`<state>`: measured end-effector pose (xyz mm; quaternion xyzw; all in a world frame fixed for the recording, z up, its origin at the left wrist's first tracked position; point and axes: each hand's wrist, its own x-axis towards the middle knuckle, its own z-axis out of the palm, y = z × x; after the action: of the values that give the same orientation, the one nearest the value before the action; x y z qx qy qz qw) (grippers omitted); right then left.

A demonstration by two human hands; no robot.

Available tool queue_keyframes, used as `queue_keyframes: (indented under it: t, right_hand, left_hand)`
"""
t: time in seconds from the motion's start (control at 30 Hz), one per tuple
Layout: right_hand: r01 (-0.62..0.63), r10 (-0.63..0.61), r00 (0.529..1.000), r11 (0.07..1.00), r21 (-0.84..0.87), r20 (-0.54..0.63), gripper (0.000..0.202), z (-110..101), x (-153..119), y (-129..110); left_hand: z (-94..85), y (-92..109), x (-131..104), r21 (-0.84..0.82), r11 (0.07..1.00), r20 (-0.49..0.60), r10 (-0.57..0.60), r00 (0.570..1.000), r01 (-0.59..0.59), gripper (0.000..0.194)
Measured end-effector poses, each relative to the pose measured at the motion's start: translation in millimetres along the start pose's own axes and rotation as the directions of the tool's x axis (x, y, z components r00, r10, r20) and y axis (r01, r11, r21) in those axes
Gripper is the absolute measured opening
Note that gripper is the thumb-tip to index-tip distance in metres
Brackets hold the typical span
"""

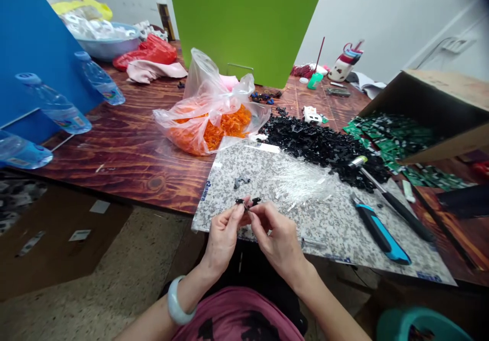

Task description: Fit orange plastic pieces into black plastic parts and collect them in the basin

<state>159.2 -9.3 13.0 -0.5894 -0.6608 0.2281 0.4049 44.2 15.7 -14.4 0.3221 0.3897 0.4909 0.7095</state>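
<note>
My left hand (224, 230) and my right hand (275, 231) meet over the near edge of a speckled grey board (263, 165). Both are closed, pinching a small black plastic part (245, 205) between thumbs and fingertips; its ends stick out on either side. Just beyond the fingertips, a similar dark part (242, 181) lies on the board. A heap of black plastic parts (317, 142) covers the board's far right, and a pile of thin clear strips (303, 180) lies in front of it. Fingers hide the middle of the held part.
A hammer (397, 203) and a blue-black utility knife (382, 231) lie to the right. Farther right, a cardboard box (454, 112) spills green circuit boards (393, 132). A plastic bag of orange parts (214, 127) stands behind the board. Water bottles (57, 107) lean at left; a teal bucket (420, 320) is below right.
</note>
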Motion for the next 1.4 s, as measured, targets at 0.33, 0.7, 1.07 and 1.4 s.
queue_keyframes:
  t: [0.33, 0.7, 1.07, 1.4]
  right_hand:
    - [0.094, -0.097, 0.994, 0.994, -0.057, -0.047, 0.009, 4.8, -2.4, 1.9]
    - [0.118, -0.123, 0.990, 0.990, -0.079, -0.065, 0.009, 8.2, -7.9, -4.0]
    - [0.136, -0.144, 0.986, 0.986, -0.093, -0.082, 0.011, 15.4, -9.0, -5.5]
    - [0.167, -0.179, 0.981, 0.976, -0.137, -0.075, 0.014, 16.7, -8.0, -6.7]
  left_hand:
    - [-5.1, -3.5, -2.2, 0.027, 1.000, 0.018, -0.007, 1.000, 0.007, 0.031]
    - [-5.5, -2.0, -7.1, 0.085, 0.996, 0.015, -0.013, 1.000, 0.012, 0.028]
    - [-5.0, 3.7, -8.0, 0.208, 0.977, -0.027, 0.044, 0.999, -0.037, 0.030]
    - [-6.3, 5.2, -6.0, 0.249, 0.965, -0.042, 0.096, 0.995, -0.082, 0.024]
